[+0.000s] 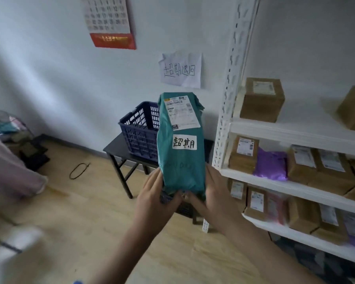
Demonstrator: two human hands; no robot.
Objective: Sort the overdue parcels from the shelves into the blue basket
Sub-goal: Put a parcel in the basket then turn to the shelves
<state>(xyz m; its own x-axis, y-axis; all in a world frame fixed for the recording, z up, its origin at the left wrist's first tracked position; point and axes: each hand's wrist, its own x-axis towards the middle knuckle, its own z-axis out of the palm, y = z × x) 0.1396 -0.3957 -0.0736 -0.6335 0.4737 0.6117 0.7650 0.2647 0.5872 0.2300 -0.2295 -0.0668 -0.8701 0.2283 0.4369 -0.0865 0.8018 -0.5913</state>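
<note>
nearest the camera are two bare forearms reaching forward, and at their ends the hands hold a teal parcel (pixel 181 144) upright between them. the left hand (pixel 156 193) cups the lower left edge with fingers curled under the bottom; the right hand (pixel 215 191) presses along the lower right side, its fingers wrapping the bottom corner. both are gripping the parcel at its base.

the parcel is a soft plastic mailer, long and narrow, its film smooth and slightly glossy, creased where the ends are folded over. it probably weighs little and gives under the fingers, and the slick film could slide, so a hold at the bottom with support underneath, as here, seems sound; pinching the loose top fold would likely let it sag. a printed shipping label (pixel 182 111) sits near the top and a white handwritten sticker (pixel 184 142) at mid-height.

behind it, partly hidden, stands the blue basket (pixel 139 130), rigid plastic with latticed walls, on a small dark bench (pixel 119 148) against the wall. to the right, white metal shelves (pixel 295 128) carry stiff brown cardboard boxes (pixel 261 99) and a crumpled purple mailer (pixel 272 165). a handwritten paper sign (pixel 180 69) is stuck on the wall above the basket. the floor is pale wood.
</note>
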